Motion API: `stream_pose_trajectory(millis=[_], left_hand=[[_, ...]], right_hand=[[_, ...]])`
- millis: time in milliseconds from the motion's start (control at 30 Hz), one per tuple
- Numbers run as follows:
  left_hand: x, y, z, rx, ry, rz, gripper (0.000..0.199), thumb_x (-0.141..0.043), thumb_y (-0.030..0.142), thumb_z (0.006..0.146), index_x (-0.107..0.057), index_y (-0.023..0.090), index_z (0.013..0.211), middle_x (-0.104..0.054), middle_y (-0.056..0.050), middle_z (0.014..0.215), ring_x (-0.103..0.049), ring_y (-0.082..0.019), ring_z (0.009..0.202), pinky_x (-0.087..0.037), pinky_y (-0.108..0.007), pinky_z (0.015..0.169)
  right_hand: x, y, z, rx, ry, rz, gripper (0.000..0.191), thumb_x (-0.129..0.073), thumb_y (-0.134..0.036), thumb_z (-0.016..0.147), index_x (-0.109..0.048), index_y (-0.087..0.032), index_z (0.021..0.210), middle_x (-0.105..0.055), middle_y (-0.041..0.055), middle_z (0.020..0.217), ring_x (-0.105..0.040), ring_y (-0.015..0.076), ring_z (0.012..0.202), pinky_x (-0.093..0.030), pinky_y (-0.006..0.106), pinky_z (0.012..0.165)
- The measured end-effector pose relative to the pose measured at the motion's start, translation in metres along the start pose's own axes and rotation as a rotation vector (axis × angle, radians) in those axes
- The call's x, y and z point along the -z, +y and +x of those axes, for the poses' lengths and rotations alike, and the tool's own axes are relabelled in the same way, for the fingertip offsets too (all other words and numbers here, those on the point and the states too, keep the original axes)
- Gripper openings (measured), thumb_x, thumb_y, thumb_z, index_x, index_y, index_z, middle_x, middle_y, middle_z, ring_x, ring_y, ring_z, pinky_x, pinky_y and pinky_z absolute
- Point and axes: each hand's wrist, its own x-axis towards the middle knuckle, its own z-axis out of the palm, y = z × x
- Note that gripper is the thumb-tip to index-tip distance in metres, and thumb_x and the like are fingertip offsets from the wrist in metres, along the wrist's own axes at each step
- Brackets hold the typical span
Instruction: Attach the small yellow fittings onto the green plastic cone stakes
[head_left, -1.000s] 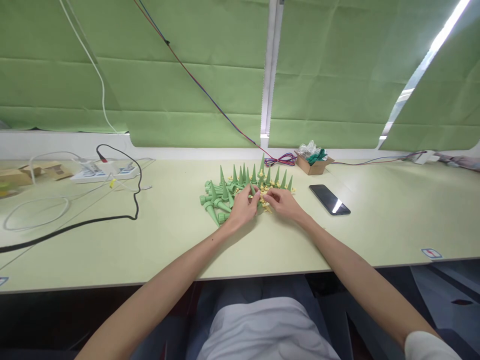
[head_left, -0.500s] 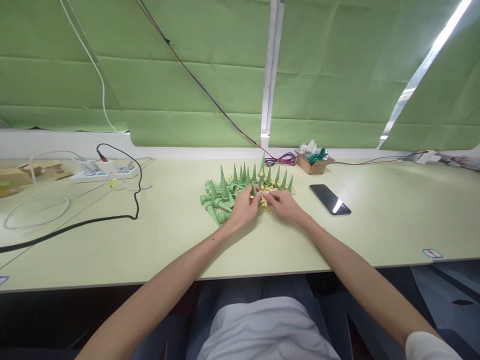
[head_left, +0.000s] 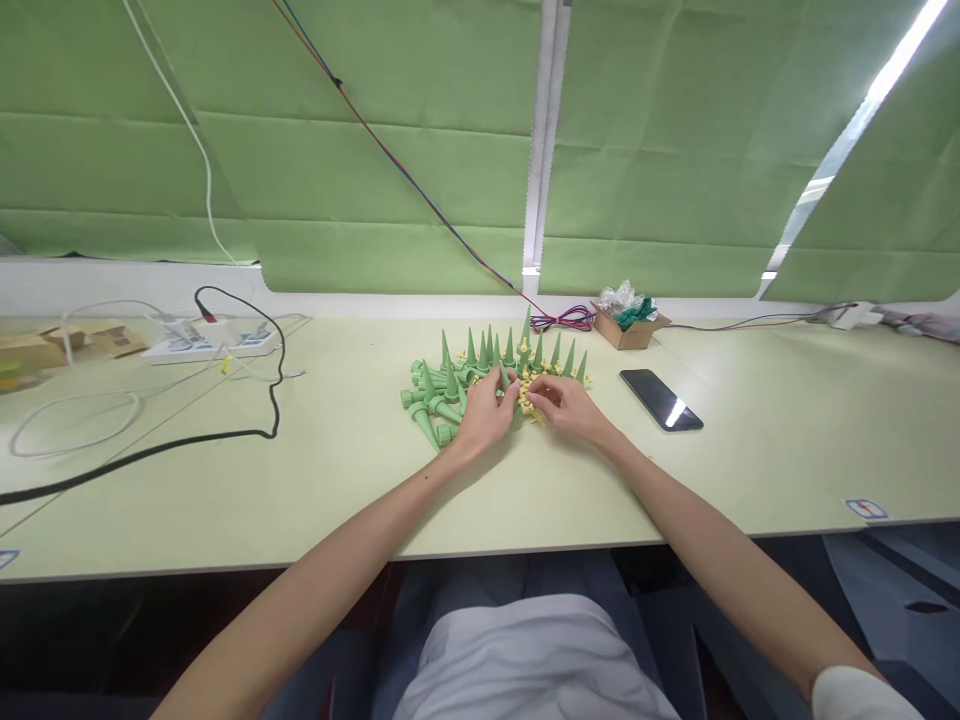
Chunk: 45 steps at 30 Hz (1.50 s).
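Note:
My left hand [head_left: 486, 412] is closed round a green cone-shaped spike [head_left: 505, 377], its tip pointing up between the fingers. Just to the right, my right hand [head_left: 568, 406] has thumb and fingers pinched together at the small yellow plastic pieces [head_left: 537, 414]; what it grips is too small to make out. More green spikes with ribbed caps lie in a heap [head_left: 424, 424] left of my left hand. Behind both hands, several green spikes [head_left: 556, 350] stand upright in a row, those on the right with yellow pieces at their bases.
A black phone [head_left: 660, 399] lies right of my right hand. Behind it stand a small cardboard box [head_left: 632, 334] with plastic and green material, and a coiled red-blue cable [head_left: 564, 319]. At left are a power strip [head_left: 210, 346] and a black cable [head_left: 180, 442].
The spike in my left hand has tilted slightly to the left. My right fingertips have drawn a little away from it; the heap and the row look the same.

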Motion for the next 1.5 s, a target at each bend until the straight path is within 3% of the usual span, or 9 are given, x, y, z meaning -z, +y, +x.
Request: stream_pose_trajectory(millis=[500,967,1233,1500], left_hand=[[0.003,0.006,-0.002,0.077,-0.033,-0.150,0.017,-0.049,0.036,0.092,-0.050,0.020,0.088,-0.061,0.001,0.073,-0.047,-0.008,0.037,-0.039,-0.024,0.043],[0.004,0.013,-0.005,0.085,-0.075,-0.217,0.016,-0.051,0.035,0.092,-0.051,0.020,0.089,-0.055,0.003,0.066,-0.048,-0.008,0.036,-0.036,-0.022,0.036],[0.003,0.012,-0.003,0.139,-0.080,-0.252,0.013,-0.052,0.032,0.092,-0.050,0.019,0.088,-0.061,0.001,0.073,-0.044,-0.006,0.031,-0.034,-0.022,0.032],[0.003,0.005,0.001,0.215,-0.076,-0.295,0.015,-0.052,0.033,0.093,-0.049,0.020,0.088,-0.062,0.001,0.072,-0.043,-0.007,0.029,-0.031,-0.022,0.031]], right_hand=[[-0.001,0.003,0.001,-0.015,0.021,0.092,0.022,-0.057,-0.039,0.089,-0.063,-0.018,0.086,-0.062,0.0017,0.072,-0.052,0.0137,0.062,-0.040,0.027,0.058],[0.000,0.004,0.002,0.026,0.040,-0.124,0.042,-0.044,-0.045,0.096,-0.044,-0.019,0.063,-0.041,-0.0028,0.058,-0.035,0.0118,0.056,-0.028,0.027,0.056],[-0.001,0.003,0.002,0.003,0.033,-0.129,0.040,-0.045,-0.043,0.095,-0.046,-0.019,0.062,-0.044,-0.0023,0.057,-0.036,0.0121,0.056,-0.028,0.028,0.057],[-0.001,0.000,0.001,-0.034,0.001,0.017,0.026,-0.052,-0.042,0.092,-0.058,-0.018,0.083,-0.058,0.0005,0.071,-0.044,0.0125,0.056,-0.034,0.027,0.056]])
